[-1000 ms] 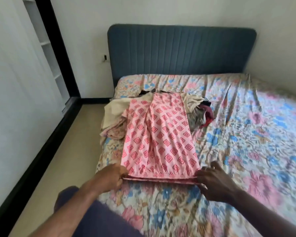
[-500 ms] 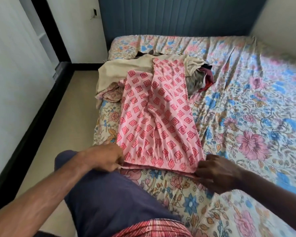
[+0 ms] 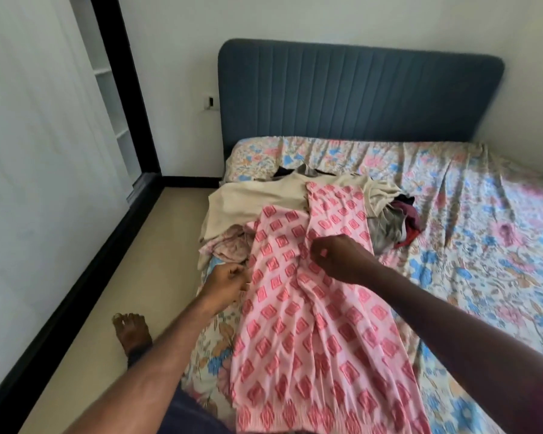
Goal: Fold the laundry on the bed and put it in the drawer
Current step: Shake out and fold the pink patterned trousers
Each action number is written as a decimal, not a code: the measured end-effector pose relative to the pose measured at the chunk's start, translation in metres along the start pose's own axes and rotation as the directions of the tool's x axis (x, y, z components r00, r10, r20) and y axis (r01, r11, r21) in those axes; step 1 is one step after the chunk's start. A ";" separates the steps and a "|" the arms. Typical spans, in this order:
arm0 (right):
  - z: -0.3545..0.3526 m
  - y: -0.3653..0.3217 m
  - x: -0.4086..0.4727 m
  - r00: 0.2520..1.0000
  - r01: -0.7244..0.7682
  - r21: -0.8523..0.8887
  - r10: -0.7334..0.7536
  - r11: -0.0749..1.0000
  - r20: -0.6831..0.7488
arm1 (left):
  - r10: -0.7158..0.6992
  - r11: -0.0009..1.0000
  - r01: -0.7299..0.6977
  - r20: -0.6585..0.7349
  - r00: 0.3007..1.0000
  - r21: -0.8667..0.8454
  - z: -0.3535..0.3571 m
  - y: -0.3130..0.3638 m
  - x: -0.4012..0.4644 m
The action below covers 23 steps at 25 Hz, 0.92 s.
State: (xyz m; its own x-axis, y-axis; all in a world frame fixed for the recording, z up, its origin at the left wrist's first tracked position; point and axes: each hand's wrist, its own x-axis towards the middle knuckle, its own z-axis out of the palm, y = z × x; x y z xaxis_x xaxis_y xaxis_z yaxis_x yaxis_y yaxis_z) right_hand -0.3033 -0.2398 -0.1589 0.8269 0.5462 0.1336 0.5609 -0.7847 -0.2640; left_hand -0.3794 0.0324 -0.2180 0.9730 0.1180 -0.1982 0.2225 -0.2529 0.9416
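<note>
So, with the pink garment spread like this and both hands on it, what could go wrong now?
1. The pink patterned garment lies partly over the unfolded pile, so folding it here may drag the beige garment along or leave the fold uneven.
2. The left hand holds the garment's side right at the bed edge; the cloth could slide toward the floor.
3. The right hand pinches a middle crease, which may set wrinkles in the fold.

Pink diamond-print garment point(image 3: 311, 324) lies lengthwise on the floral bed point(image 3: 483, 245) — far end overlapping the laundry pile point(image 3: 264, 198).
</note>
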 end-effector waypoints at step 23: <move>0.063 -0.031 0.065 0.987 0.010 0.050 -0.002 0.999 -0.159 | -0.015 0.994 0.008 -0.065 0.998 -0.109 0.009 0.025 0.116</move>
State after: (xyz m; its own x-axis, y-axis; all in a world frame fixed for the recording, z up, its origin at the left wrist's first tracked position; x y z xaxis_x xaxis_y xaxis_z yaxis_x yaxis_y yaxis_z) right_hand -0.2693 -0.1608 -0.2023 0.8216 0.4940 0.2844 0.5664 -0.7635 -0.3102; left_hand -0.2604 0.0313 -0.2199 0.9635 0.1839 -0.1947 0.2227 -0.1461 0.9639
